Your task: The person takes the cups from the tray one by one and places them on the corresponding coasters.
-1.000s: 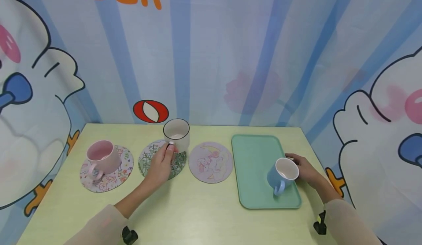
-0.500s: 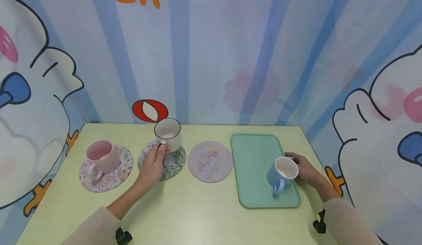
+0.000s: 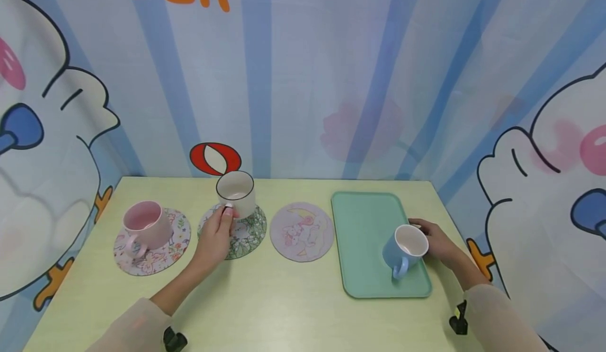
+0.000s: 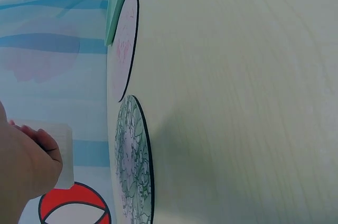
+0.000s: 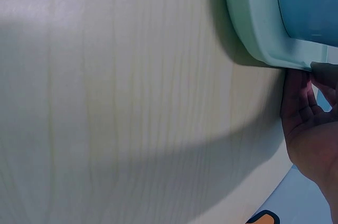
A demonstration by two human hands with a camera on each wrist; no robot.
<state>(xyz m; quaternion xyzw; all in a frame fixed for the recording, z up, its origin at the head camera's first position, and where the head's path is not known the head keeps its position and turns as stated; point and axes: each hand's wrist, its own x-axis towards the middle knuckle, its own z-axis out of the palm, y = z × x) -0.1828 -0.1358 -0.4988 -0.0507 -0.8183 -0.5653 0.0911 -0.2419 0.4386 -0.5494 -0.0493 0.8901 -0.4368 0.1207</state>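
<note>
White mug (image 3: 239, 197) moved left, widening room beside lilac coaster (image 3: 301, 232).

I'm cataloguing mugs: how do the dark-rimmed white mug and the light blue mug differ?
The left hand holds the white mug aloft; the light blue mug stands on the rectangular green tray. The white mug's rim is dark; the light blue mug's is pale. Both look upright.
</note>
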